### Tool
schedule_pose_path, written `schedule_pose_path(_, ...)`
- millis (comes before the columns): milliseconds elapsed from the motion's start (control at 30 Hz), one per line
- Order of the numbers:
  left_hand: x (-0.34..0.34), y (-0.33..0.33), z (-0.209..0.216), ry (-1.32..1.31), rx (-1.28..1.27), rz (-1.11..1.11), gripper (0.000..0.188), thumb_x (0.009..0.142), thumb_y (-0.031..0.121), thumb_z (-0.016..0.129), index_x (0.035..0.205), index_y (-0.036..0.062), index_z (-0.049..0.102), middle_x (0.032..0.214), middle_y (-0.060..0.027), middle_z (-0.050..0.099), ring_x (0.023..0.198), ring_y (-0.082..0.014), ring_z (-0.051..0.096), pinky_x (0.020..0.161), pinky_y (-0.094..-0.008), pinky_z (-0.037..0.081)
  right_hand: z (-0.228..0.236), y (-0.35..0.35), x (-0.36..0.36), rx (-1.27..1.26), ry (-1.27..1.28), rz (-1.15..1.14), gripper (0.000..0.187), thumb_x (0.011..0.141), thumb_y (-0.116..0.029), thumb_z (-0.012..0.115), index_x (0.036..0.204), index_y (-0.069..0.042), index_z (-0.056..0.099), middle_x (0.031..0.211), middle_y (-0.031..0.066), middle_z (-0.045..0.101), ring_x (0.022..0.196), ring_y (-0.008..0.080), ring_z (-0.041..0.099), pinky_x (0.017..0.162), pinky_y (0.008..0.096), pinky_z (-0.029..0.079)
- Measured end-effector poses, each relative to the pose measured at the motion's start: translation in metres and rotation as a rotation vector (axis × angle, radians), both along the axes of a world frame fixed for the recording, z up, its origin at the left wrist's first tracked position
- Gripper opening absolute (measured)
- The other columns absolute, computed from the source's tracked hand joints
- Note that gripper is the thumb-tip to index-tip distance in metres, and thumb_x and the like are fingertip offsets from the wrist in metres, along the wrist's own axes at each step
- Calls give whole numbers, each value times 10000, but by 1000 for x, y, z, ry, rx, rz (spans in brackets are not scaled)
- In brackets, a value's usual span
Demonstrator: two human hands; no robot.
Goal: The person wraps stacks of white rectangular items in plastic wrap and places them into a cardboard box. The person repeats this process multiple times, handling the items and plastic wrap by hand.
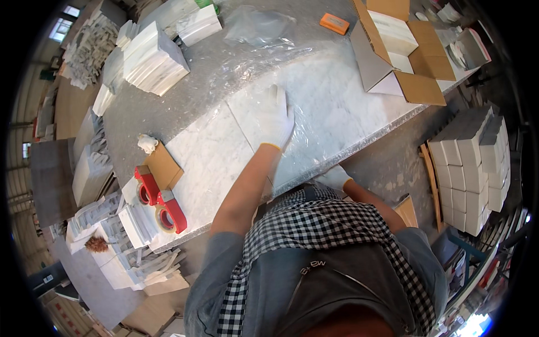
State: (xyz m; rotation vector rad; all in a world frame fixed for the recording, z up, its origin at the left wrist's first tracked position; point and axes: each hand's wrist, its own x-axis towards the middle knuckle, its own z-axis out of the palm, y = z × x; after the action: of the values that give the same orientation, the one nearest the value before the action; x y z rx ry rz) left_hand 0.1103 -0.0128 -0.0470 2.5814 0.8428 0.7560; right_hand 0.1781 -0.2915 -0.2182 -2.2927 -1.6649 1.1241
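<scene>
My left hand (273,121), in a white knit glove, lies flat with its fingers stretched out on a pale grey-veined marble slab (320,84). Clear plastic film (300,121) spreads in wrinkles beside it over the slab. A seam parts this slab from another marble slab (208,140) on the left. Low at the table's front edge is my right hand (335,177), gloved too, close against the checked apron (331,210). Its fingers are hidden, so what it may hold cannot be made out.
Two red tape dispensers (169,212) and a cardboard piece (164,167) lie at the left. Stone tile stacks (152,62) stand far left. An open carton (424,73) holding white tiles and an orange box (334,23) sit far right. White blocks (463,168) are piled beyond the table.
</scene>
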Motion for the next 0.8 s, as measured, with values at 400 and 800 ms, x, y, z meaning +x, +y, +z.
schedule_pose_path(400,-15,-37,8,163,139,-78,476,908,360,676,1274,65,599,1345,-223,540,1269,-419,470,1046,-527,378,48,17,9,-482,-234,239,510,934,-460,559,1300,-139,711,1329,173,680,1245,351,633,1072,424,468)
schedule_pose_path(800,-17,-34,15,384,42,-112,582,915,374,659,1398,63,566,1400,-220,524,1352,-445,417,1129,-571,311,260,175,59,437,11,-45,416,945,-330,541,1310,-176,667,1138,137,738,1063,345,688,910,449,537)
